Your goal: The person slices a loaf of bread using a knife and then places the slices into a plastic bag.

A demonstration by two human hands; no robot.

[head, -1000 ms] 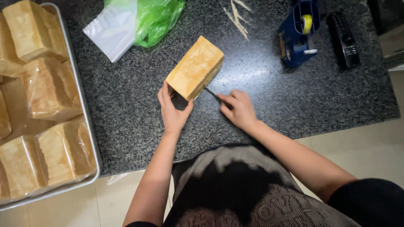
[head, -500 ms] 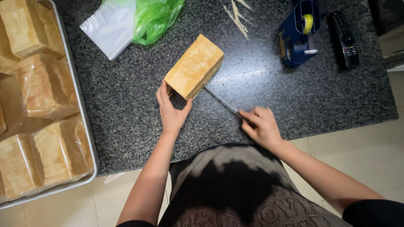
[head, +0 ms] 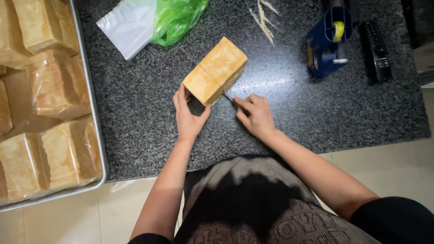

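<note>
A block-shaped golden loaf lies near the middle of a dark speckled counter, a long thin knife drawn across its top where a cut line shows about halfway along. The left hand is cupped against the loaf's near end, fingers spread and pressed to the crust; the right hand is closed around the knife's handle just beside the loaf's lower right edge.

The risk lies in how close the bracing hand sits to the blade's path — if the soft loaf gives or slides on the smooth stone, the edge could run toward those fingers, or the cut could wander and leave uneven halves.

To the left, a metal tray holds several more loaves, some wrapped in clear bags through which sliced bread shows. Beyond the loaf, a flat clear plastic bag lies beside a crumpled green bag. A scatter of pale thin ties or sticks lies farther right — which of the two cannot be told. At the counter's far right stands a blue tape dispenser with a yellow roll, and next to it a long black device, possibly a remote control. No label is legible on any package.
</note>
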